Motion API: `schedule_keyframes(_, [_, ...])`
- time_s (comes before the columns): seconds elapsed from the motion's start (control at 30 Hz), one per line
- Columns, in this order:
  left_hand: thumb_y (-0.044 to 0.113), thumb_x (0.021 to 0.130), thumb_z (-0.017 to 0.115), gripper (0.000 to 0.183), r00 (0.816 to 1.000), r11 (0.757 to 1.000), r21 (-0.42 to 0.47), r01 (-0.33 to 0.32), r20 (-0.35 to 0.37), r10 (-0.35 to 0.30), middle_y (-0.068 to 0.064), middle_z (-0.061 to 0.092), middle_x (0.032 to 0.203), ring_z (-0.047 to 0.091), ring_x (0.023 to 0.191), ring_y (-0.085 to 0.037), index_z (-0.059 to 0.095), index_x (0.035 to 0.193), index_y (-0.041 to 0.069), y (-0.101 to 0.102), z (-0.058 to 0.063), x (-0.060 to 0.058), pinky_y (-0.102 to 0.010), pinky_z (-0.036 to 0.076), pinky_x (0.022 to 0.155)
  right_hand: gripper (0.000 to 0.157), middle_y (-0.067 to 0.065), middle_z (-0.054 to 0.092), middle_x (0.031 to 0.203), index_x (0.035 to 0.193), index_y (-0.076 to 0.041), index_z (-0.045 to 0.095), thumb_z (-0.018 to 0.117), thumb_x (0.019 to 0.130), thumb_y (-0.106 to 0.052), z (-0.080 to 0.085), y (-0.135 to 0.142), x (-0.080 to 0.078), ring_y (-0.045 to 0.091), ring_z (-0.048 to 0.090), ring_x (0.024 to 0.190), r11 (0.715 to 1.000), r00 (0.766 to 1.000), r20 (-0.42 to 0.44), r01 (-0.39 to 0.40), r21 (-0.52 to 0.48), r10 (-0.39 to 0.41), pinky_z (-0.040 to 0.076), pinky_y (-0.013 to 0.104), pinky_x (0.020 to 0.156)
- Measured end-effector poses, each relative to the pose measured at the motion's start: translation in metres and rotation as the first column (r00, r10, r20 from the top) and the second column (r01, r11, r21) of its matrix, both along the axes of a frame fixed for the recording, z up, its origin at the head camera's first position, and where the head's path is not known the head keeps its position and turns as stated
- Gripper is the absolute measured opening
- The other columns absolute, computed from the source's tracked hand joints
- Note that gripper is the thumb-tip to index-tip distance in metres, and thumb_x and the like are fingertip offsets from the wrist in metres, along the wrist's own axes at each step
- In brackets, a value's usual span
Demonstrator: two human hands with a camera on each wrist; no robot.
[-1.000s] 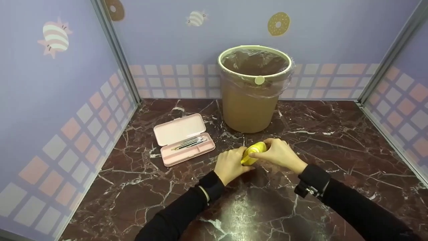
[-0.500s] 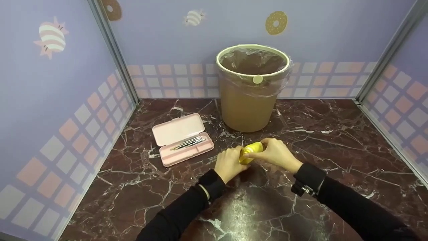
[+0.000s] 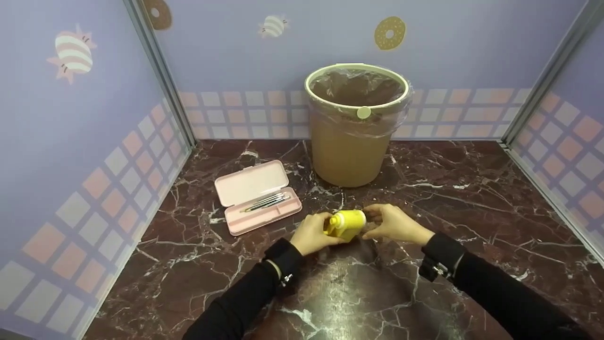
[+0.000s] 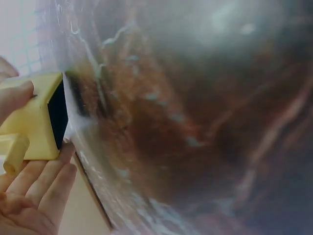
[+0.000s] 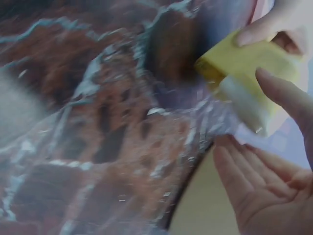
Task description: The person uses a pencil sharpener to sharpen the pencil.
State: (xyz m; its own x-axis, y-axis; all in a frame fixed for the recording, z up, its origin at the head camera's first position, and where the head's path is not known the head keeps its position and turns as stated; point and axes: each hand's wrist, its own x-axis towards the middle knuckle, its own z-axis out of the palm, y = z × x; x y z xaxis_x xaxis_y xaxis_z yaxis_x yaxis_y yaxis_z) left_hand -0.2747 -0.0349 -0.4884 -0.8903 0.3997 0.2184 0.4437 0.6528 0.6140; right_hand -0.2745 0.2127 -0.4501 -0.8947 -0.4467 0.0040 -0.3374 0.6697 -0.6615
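Observation:
My left hand holds a yellow hand-crank pencil sharpener above the tabletop, in front of the bin. In the left wrist view, its thumb presses the sharpener's side, and a dark face and the yellow crank handle show. My right hand is at the sharpener's white-rimmed right end, thumb and fingers spread apart. The right wrist view shows the right thumb overlapping the yellow body; whether it touches is unclear. A whitish part sticks out at the body's lower edge.
Behind the hands stands a tan waste bin lined with a clear plastic bag. To the left, a pink pencil case lies with its lid up and several pencils inside. Patterned panels enclose the dark marbled tabletop.
The pencil sharpener has turned and come slightly nearer to me, its white-rimmed end now facing right. My right hand has released its pinch on it. The left hand keeps hold.

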Motion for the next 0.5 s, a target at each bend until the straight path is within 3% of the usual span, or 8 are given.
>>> schedule_keyframes(0.13, [0.032, 0.072, 0.093, 0.056, 0.999, 0.999, 0.036, 0.019, 0.032, -0.020, -0.014, 0.079, 0.105, 0.074, 0.090, -0.024, 0.072, 0.114, 0.002, -0.005, -0.002, -0.004, -0.036, 0.059, 0.082, 0.076, 0.031, 0.067, 0.128, 0.136, 0.015, 0.052, 0.088, 0.076, -0.013, -0.016, 0.001, -0.007, 0.044, 0.070, 0.114, 1.000, 0.999, -0.011, -0.030, -0.006, 0.030, 0.058, 0.051, 0.097])
schedule_keyframes(0.33, [0.031, 0.070, 0.093, 0.056, 0.996, 0.998, 0.046, 0.046, 0.071, -0.050, -0.012, 0.078, 0.102, 0.068, 0.083, -0.015, 0.072, 0.112, 0.001, -0.009, -0.005, -0.009, -0.030, 0.057, 0.078, 0.075, 0.029, 0.065, 0.133, 0.137, 0.013, 0.053, 0.088, 0.076, -0.012, -0.035, -0.005, -0.014, 0.041, 0.069, 0.119, 0.992, 0.998, 0.039, -0.045, -0.117, 0.050, 0.056, 0.048, 0.102])
schedule_keyframes(0.5, [0.027, 0.069, 0.094, 0.052, 0.993, 0.997, 0.053, 0.054, 0.100, -0.059, -0.011, 0.078, 0.098, 0.061, 0.078, -0.010, 0.072, 0.109, 0.001, -0.011, -0.004, -0.011, -0.028, 0.055, 0.076, 0.064, 0.021, 0.071, 0.127, 0.131, 0.005, 0.061, 0.088, 0.077, -0.015, -0.044, -0.011, -0.019, 0.031, 0.071, 0.114, 0.984, 0.994, 0.035, -0.098, -0.149, 0.104, 0.057, 0.033, 0.100])
